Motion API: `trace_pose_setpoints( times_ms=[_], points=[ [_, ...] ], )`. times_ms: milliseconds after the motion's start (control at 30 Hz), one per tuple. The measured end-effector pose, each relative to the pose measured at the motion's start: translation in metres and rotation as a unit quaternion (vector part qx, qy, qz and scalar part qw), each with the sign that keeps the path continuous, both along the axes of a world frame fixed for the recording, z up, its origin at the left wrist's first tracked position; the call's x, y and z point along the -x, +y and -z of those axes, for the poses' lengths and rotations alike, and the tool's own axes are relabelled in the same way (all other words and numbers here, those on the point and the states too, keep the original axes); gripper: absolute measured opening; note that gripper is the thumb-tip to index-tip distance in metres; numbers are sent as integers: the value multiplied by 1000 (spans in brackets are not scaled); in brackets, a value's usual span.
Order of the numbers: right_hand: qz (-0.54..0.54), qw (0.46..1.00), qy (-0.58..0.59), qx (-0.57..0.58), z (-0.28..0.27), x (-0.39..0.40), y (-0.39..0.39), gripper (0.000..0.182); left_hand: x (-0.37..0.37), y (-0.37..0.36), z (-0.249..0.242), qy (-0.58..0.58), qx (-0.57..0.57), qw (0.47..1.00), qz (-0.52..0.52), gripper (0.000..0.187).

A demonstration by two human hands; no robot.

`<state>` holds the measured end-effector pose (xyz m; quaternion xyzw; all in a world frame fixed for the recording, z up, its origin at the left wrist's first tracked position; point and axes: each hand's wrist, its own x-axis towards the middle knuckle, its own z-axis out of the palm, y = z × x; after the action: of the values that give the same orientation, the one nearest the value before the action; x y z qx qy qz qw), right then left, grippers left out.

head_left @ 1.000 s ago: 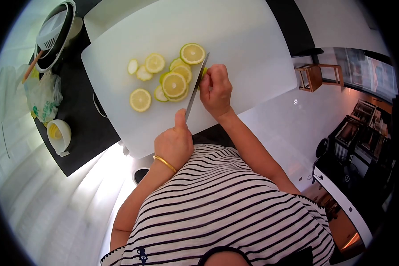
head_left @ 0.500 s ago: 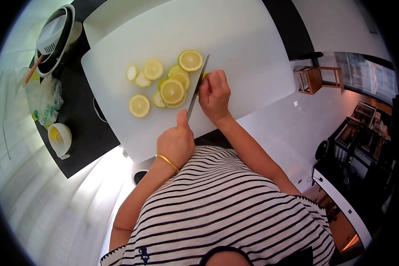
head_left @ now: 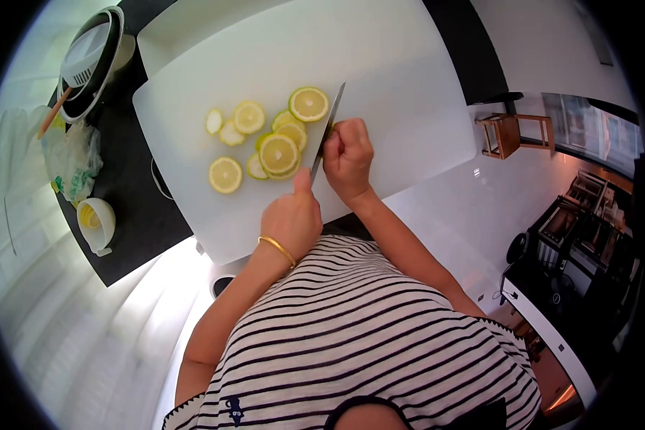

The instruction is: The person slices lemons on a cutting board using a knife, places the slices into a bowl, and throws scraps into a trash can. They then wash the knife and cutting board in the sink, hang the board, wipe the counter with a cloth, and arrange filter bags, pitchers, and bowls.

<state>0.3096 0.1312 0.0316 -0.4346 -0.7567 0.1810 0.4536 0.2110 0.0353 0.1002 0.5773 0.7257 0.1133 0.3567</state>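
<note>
My left hand (head_left: 292,222), with a gold bangle at the wrist, is closed round the handle of a knife (head_left: 329,127), thumb stretched along it. The blade points up and away across the cutting board (head_left: 408,93). Just right of the blade, my right hand (head_left: 348,158) is curled tightly on a piece of lemon that its fingers almost wholly hide. Left of the blade lie several lemon slices with greenish rind: a stacked slice (head_left: 279,155), a far slice (head_left: 309,104) and a lone slice (head_left: 225,175) among them. Small pale end pieces (head_left: 214,122) lie farther left.
On the dark counter (head_left: 132,229) at the left stand a white cup (head_left: 97,221) with yellow pieces in it, a crumpled plastic bag (head_left: 77,161) and a lidded pot (head_left: 93,61). A wooden stool (head_left: 502,136) stands on the floor at the right.
The knife and my left hand have moved slightly right and forward, the blade tip shifting right. My right hand has barely moved, and the slices lie as before.
</note>
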Motion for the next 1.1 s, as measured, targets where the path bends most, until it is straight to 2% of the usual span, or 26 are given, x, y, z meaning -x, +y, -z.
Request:
trace_pose_setpoints(
  times_ms=[233, 300, 533, 633, 700, 833, 900, 1000, 1100],
  points=[
    [18, 999, 10, 40, -3, -5, -3, 4, -14, 27, 23, 6, -24, 999, -23, 27],
    [-41, 988, 102, 108, -9, -12, -3, 7, -14, 25, 22, 5, -32, 999, -27, 27],
    [-72, 982, 68, 164, 0, -27, -1, 13, -9, 26, 6, 32, -4, 999, -14, 26],
    [-91, 966, 63, 234, -10, -27, 1, 16, -10, 27, 1, 33, 23, 999, -6, 26],
    [-58, 956, 78, 278, -16, -25, 2, 17, -9, 28, 3, 32, 22, 999, -5, 26],
    [-58, 960, 50, 269, -10, -27, -4, 20, -7, 27, -3, 22, 31, 999, 5, 28],
    [-23, 958, 101, 268, -7, -26, -5, 22, -8, 21, -17, 16, 32, 999, 2, 28],
    [-46, 950, 124, 283, -7, -28, -5, 23, -8, 13, -22, 13, 48, 999, 2, 28],
    [-20, 961, 107, 256, -1, -21, -12, 22, -7, 5, -22, 10, 54, 998, -9, 27]
  ],
)
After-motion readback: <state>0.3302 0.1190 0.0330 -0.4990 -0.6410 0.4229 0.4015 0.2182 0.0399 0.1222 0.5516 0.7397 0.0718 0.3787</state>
